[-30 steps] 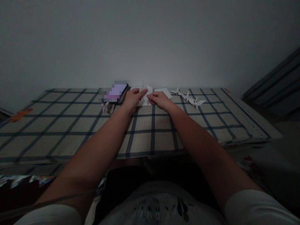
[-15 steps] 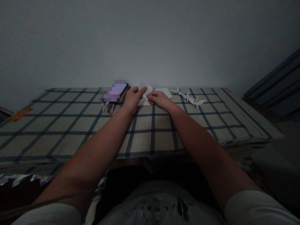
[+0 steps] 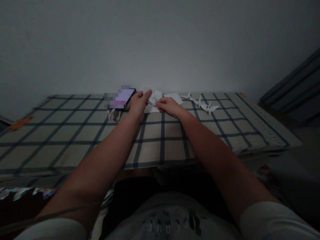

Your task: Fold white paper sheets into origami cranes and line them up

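Observation:
Both my hands meet at the far edge of a checked cloth (image 3: 75,133), by the wall. My left hand (image 3: 139,105) and my right hand (image 3: 169,105) each pinch a partly folded piece of white paper (image 3: 154,100) between them. The paper is held just above a flat white sheet lying on the cloth. Fingers of both hands are pressed together on the paper's folds.
A lit phone (image 3: 121,98) lies left of my left hand, with a pale cable (image 3: 113,115) curled below it. A stack of white paper squares (image 3: 175,97) and several folded paper cranes (image 3: 203,104) sit to the right. A dark striped panel (image 3: 292,90) stands at far right.
My left hand's fingers have lifted and shifted slightly left on the paper, working its fold. My right hand has barely moved.

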Demonstrator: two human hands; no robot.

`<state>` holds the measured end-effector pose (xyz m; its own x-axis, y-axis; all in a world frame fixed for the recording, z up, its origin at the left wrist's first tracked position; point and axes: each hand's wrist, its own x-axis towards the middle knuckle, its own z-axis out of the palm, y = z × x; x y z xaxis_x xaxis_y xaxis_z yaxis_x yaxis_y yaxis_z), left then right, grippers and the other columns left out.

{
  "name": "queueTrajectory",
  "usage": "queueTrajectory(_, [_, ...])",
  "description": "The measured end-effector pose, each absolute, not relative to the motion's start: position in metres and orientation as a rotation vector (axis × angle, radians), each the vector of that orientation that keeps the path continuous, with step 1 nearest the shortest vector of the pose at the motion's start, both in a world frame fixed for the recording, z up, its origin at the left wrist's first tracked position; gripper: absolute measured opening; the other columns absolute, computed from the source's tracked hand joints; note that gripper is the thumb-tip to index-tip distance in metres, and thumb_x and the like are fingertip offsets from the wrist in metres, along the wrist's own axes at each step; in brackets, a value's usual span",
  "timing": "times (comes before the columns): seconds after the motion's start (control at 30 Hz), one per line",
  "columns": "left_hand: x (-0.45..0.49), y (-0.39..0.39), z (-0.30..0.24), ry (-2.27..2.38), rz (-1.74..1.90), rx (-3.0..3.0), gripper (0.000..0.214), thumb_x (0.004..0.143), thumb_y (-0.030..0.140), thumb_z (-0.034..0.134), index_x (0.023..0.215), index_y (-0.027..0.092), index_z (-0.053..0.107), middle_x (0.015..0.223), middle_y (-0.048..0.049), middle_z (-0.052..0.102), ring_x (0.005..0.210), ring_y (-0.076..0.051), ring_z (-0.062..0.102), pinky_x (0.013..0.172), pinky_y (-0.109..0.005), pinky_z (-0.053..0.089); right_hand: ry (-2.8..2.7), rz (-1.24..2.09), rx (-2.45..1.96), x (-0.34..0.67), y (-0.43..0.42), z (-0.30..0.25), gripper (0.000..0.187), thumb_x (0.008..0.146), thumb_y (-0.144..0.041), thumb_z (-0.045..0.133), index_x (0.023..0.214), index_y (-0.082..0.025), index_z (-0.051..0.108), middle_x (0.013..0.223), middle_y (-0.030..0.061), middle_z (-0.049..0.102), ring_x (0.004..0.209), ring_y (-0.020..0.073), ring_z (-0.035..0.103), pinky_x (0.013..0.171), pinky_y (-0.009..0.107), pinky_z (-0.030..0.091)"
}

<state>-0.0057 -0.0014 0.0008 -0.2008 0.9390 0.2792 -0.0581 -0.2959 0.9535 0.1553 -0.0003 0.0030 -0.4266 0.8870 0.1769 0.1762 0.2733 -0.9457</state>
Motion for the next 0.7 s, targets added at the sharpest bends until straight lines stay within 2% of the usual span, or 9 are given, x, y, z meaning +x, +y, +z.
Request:
queueTrajectory(0.13, [-0.007, -0.006, 0.005, 1.068, 1.521, 1.232, 0.038, 0.068, 0.05, 0.077, 0.084, 0.018, 0.062, 0.082, -0.0021, 0.065, 0.074, -0.014, 0.06, 0.066, -0.023, 0.043, -1.794, 1.219, -0.937, 0.155, 0.002, 0.001, 0.026, 0.093, -0.026, 0.058, 0.069, -0.016, 0.06, 0.063, 0.0001, 0.06, 0.057, 0.0086, 0.054, 0.057, 0.021, 0.045])
queueTrajectory(0.23, [-0.007, -0.006, 0.004, 1.096, 1.424, 1.286, 0.035, 0.067, 0.045, 0.08, 0.078, 0.017, 0.062, 0.072, 0.0003, 0.06, 0.067, -0.011, 0.055, 0.062, -0.022, 0.04, -1.745, 1.141, -0.915, 0.157, 0.007, -0.002, 0.032, 0.094, -0.038, 0.058, 0.07, -0.016, 0.058, 0.064, -0.0009, 0.058, 0.057, 0.0083, 0.052, 0.057, 0.021, 0.044])
queueTrajectory(0.33, [-0.007, -0.003, 0.001, 1.145, 1.368, 1.371, 0.036, 0.069, 0.048, 0.08, 0.073, 0.017, 0.062, 0.067, 0.0015, 0.055, 0.062, -0.01, 0.051, 0.058, -0.021, 0.037, -1.675, 1.058, -0.896, 0.158, 0.011, -0.004, 0.026, 0.09, -0.035, 0.064, 0.073, -0.017, 0.059, 0.064, -0.0032, 0.056, 0.057, 0.0075, 0.051, 0.057, 0.02, 0.042])
queueTrajectory(0.47, [-0.005, -0.004, 0.0, 1.143, 1.352, 1.404, 0.039, 0.072, 0.055, 0.075, 0.079, 0.018, 0.064, 0.075, -0.0003, 0.058, 0.069, -0.012, 0.053, 0.06, -0.021, 0.039, -1.537, 1.074, -0.922, 0.159, 0.014, -0.002, 0.025, 0.09, -0.033, 0.065, 0.072, -0.017, 0.058, 0.066, -0.002, 0.06, 0.058, 0.0074, 0.053, 0.058, 0.02, 0.044])
queueTrajectory(0.6, [-0.006, -0.005, 0.001, 1.13, 1.316, 1.353, 0.036, 0.072, 0.05, 0.077, 0.074, 0.018, 0.06, 0.07, 0.0014, 0.055, 0.068, -0.011, 0.052, 0.061, -0.021, 0.039, -1.569, 1.177, -0.915, 0.159, 0.01, -0.001, 0.023, 0.088, -0.033, 0.067, 0.075, -0.016, 0.06, 0.07, -0.0003, 0.064, 0.059, 0.0067, 0.055, 0.058, 0.019, 0.045])
queueTrajectory(0.7, [-0.008, -0.002, 0.002, 1.126, 1.345, 1.257, 0.03, 0.071, 0.043, 0.075, 0.074, 0.019, 0.059, 0.072, 0.001, 0.057, 0.068, -0.012, 0.054, 0.06, -0.022, 0.039, -1.657, 1.169, -0.893, 0.158, 0.007, -0.001, 0.025, 0.089, -0.035, 0.065, 0.074, -0.016, 0.06, 0.068, -0.0009, 0.062, 0.057, 0.006, 0.052, 0.055, 0.018, 0.043])
